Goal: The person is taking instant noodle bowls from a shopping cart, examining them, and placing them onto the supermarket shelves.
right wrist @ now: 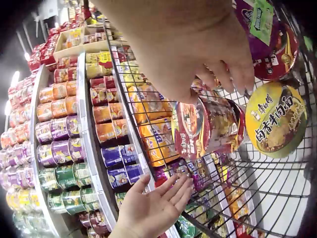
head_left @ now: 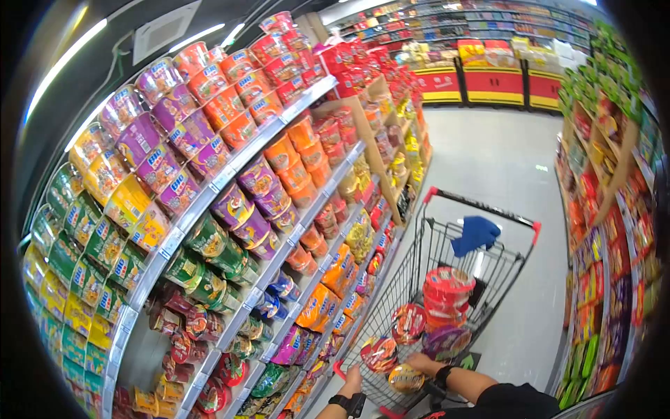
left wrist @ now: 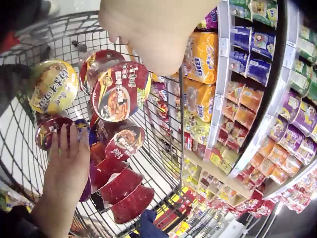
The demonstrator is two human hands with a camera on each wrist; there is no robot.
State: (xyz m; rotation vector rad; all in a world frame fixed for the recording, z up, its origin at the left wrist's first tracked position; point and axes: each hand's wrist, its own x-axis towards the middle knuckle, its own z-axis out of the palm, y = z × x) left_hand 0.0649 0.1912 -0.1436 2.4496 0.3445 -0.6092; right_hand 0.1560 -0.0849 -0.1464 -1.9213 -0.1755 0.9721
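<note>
At the handle edge of the cart [head_left: 481, 207], the blue cloth [left wrist: 147, 226] is cut off in the left wrist view. A purple tub [left wrist: 87, 187] is partly hidden by the right hand [left wrist: 67, 181]. Far shelves [head_left: 481, 24] are blurred.

The person wears a black top, of which the head view shows a dark sleeve [head_left: 516, 401] on the right arm, matt and plain where it shows, ending above the elbow or near it, the exact hem hard to place; the right forearm [head_left: 469, 383] is bare between that cloth and a black wristband [head_left: 443, 376]; the left wrist carries a black strap [head_left: 340, 401] with a small, dark, boxy piece [head_left: 357, 403] on it, its markings too blurred to read; the left hand [head_left: 353, 381] and right hand [head_left: 421, 363] are bare, fingers uncovered
</note>
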